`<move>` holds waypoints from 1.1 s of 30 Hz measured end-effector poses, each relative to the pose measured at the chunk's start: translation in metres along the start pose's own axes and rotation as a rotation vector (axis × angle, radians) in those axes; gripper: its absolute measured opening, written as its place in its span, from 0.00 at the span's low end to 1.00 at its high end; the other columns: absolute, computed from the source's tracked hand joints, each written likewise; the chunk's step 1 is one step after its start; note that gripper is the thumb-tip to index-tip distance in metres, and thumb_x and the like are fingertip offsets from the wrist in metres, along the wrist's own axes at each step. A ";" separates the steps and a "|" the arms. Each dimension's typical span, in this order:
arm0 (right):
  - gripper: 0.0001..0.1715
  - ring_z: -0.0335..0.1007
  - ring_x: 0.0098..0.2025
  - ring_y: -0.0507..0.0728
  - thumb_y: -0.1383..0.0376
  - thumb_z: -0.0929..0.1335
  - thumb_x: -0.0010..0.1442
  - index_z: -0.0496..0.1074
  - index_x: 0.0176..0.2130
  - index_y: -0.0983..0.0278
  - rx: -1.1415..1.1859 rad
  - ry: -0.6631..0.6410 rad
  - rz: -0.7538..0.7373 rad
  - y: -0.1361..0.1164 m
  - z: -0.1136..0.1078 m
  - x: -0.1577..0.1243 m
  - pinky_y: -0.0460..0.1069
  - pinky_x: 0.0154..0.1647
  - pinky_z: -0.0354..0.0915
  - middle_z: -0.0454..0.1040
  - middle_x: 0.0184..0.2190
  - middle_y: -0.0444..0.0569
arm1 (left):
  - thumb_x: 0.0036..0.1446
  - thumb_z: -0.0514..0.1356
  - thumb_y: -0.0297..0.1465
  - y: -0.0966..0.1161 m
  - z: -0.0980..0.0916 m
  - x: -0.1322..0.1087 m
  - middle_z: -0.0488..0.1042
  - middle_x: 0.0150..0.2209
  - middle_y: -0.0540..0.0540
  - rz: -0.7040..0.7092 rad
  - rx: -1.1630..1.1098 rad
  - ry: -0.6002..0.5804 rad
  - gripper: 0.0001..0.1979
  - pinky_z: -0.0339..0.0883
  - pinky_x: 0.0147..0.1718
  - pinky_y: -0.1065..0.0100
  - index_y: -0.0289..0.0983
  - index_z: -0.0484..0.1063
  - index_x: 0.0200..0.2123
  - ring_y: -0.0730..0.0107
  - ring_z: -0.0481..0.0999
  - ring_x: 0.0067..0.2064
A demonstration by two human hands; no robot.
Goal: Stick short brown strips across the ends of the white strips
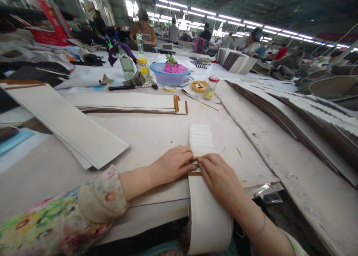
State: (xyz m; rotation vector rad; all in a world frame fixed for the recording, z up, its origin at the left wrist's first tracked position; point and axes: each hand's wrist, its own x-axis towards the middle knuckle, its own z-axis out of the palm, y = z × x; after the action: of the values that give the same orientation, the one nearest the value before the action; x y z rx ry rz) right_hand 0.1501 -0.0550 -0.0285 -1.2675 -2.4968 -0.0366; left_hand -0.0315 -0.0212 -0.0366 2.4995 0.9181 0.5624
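A long cream-white strip [208, 211] hangs over the table's front edge towards my lap, where it curves round in layers. Its far end lies on the table as a row of overlapping white layers [201, 136]. A narrow brown band [195, 173] crosses the strip just below my fingers. From the left side my left hand [175, 164] pinches the strip's edge, fingers closed. My right hand [219, 176] grips the opposite edge, fingers bent and pressed together. The fingertips of both hands nearly meet over the strip and hide the part beneath them.
Stacked white strips [125, 101] lie behind my hands, and wide pale panels [75, 129] at left. A blue basin [169, 75], a red-lidded jar [211, 89] and a black-handled brush [131, 87] stand or lie further back. Layered sheets [302, 118] fill the right side. Several people work beyond.
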 end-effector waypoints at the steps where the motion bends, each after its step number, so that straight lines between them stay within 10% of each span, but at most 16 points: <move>1: 0.11 0.64 0.40 0.58 0.71 0.59 0.59 0.68 0.40 0.66 -0.007 -0.006 0.005 0.000 0.000 0.000 0.54 0.41 0.65 0.68 0.34 0.53 | 0.61 0.48 0.36 0.001 0.000 -0.002 0.68 0.39 0.44 0.007 0.035 -0.003 0.13 0.59 0.44 0.66 0.35 0.67 0.39 0.66 0.65 0.42; 12: 0.12 0.65 0.39 0.57 0.67 0.60 0.60 0.70 0.41 0.65 0.048 0.064 0.095 -0.002 0.001 -0.005 0.52 0.41 0.65 0.70 0.34 0.51 | 0.61 0.46 0.31 -0.010 -0.011 -0.019 0.69 0.41 0.45 0.007 0.019 -0.060 0.14 0.58 0.46 0.67 0.38 0.66 0.47 0.68 0.66 0.44; 20: 0.13 0.65 0.38 0.57 0.67 0.59 0.60 0.71 0.38 0.66 0.057 0.072 0.104 -0.002 0.002 -0.006 0.52 0.41 0.65 0.69 0.33 0.51 | 0.57 0.50 0.26 -0.009 -0.036 0.041 0.70 0.40 0.46 -0.119 0.047 0.111 0.11 0.62 0.42 0.72 0.35 0.70 0.41 0.71 0.69 0.42; 25: 0.14 0.65 0.38 0.57 0.67 0.59 0.60 0.71 0.39 0.65 0.081 0.118 0.114 -0.003 0.004 -0.007 0.52 0.40 0.65 0.70 0.34 0.52 | 0.57 0.50 0.27 -0.001 -0.012 0.078 0.71 0.38 0.47 -0.041 0.154 0.001 0.12 0.62 0.41 0.71 0.36 0.71 0.39 0.70 0.69 0.41; 33: 0.13 0.65 0.38 0.57 0.68 0.59 0.60 0.71 0.35 0.65 0.114 0.114 0.152 -0.003 0.005 -0.007 0.53 0.40 0.64 0.70 0.32 0.52 | 0.58 0.50 0.29 -0.003 0.014 0.074 0.68 0.36 0.46 0.038 0.212 -0.029 0.11 0.61 0.41 0.68 0.37 0.72 0.35 0.68 0.66 0.39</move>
State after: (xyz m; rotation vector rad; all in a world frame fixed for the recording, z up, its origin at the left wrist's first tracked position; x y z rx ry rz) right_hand 0.1503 -0.0619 -0.0349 -1.3634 -2.2674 0.0667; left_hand 0.0254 0.0280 -0.0331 2.7115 0.9660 0.4609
